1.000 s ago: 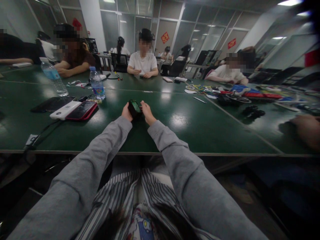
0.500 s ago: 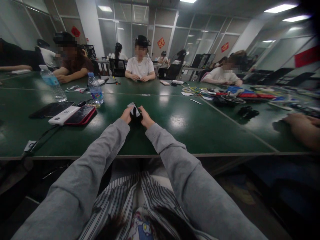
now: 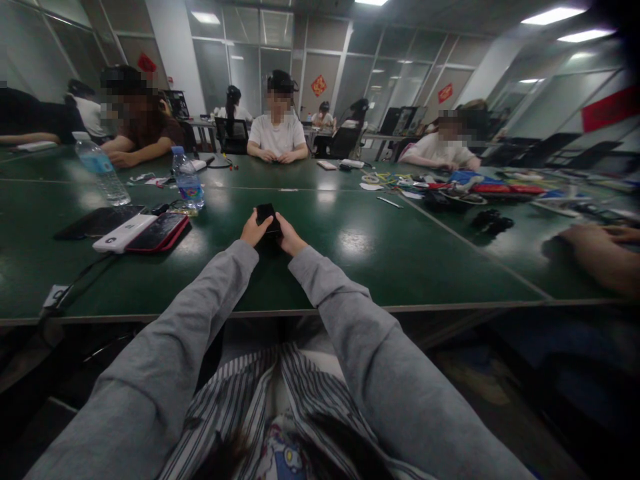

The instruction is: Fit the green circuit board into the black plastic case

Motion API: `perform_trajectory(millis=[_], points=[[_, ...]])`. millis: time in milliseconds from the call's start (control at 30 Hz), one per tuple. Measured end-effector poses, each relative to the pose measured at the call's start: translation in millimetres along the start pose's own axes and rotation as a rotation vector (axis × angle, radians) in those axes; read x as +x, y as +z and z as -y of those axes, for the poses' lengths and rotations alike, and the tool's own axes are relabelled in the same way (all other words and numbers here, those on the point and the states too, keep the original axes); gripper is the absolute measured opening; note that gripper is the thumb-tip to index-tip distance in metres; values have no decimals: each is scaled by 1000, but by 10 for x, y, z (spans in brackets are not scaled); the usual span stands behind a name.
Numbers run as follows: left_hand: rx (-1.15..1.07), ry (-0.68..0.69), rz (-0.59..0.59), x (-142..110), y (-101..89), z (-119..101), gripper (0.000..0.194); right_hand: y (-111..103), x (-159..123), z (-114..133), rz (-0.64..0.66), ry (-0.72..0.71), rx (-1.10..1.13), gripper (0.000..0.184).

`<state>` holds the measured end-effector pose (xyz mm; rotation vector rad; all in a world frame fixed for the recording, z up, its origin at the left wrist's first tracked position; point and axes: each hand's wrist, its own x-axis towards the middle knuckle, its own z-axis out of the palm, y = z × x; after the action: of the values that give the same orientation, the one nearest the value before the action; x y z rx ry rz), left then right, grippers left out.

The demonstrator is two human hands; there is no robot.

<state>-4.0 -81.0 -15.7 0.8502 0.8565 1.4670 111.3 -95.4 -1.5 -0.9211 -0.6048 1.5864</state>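
Both my arms in grey sleeves reach out over the green table [image 3: 380,267]. My left hand [image 3: 253,231] and my right hand [image 3: 289,237] are closed together on a small black boxy object [image 3: 267,217], held just above the table. The left fingers grip its left side, the right fingers its right side. Its dark top faces me; I cannot make out what it is.
To the left lie a red-cased phone [image 3: 159,232], a white power bank [image 3: 123,233], a dark phone [image 3: 93,222] and two water bottles [image 3: 187,178]. Coloured clutter [image 3: 470,187] covers the right side. Another person's hand [image 3: 597,257] rests at the far right. Several people sit opposite.
The small black object has been turned in my hands: its top showed green, then pale, and is dark now. My hands stayed in place; the view tilted slightly.
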Motion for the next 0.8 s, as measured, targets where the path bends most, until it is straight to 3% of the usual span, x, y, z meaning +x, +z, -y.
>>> perform_trajectory(millis=[100,167,533,800], points=[[260,208,-24,-54,24,-47,60,7,-5,11,-3,42,7,27],[343,263,-21,-95,55,-78,60,8,-8,21,-11,82,12,29],[203,299,-41,-102,119,-170,43,2,45,38,-35,72,43,33],[156,276,-46,6,70,-163,47,-57,140,58,-112,-67,45,28]])
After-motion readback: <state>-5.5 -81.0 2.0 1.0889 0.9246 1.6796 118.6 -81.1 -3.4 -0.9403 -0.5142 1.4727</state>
